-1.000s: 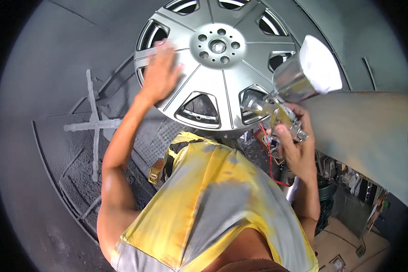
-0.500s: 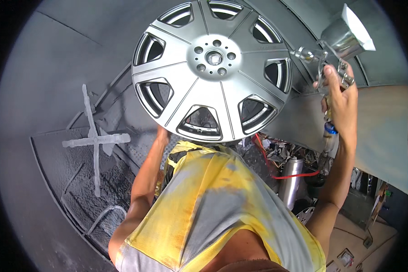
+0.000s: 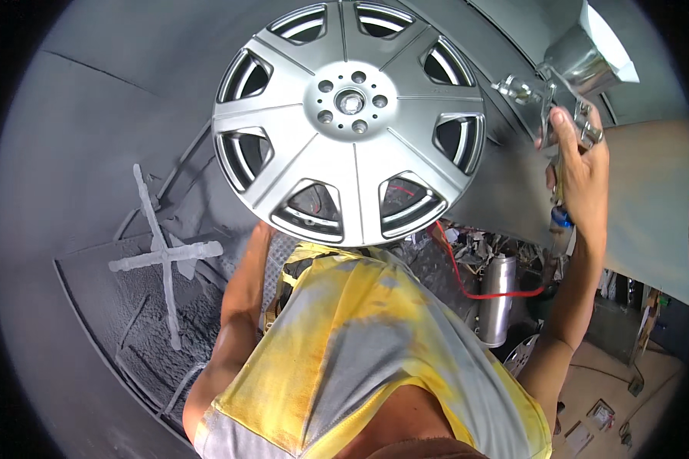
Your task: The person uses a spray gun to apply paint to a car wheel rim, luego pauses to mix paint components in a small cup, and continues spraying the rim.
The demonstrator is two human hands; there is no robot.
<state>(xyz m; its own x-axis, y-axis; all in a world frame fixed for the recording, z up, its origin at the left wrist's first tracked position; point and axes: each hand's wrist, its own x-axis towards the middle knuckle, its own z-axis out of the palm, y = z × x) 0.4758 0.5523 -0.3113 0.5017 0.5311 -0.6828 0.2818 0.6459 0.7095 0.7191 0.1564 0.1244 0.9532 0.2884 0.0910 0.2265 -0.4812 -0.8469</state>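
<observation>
A silver multi-spoke alloy wheel point(image 3: 352, 145) faces me, upright, at the top centre. My left forearm point(image 3: 241, 306) rises to the wheel's lower left rim. The left hand itself is hidden behind the wheel. My right hand point(image 3: 582, 176) is raised at the upper right, to the right of the wheel and apart from it. It grips the handle of a metal spray gun point(image 3: 566, 84) with a shiny cup on top. The gun's nozzle points left toward the wheel.
Grey overspray coats the curved booth wall point(image 3: 115, 115) and a cross-shaped stand point(image 3: 164, 256) at the left. A red hose point(image 3: 467, 283) runs under the wheel to a metal canister point(image 3: 499, 298). Clutter lies on the floor at the lower right.
My left hand left the wheel's face and went under and behind the rim. My right hand rose with the spray gun to the upper right, away from the wheel.
</observation>
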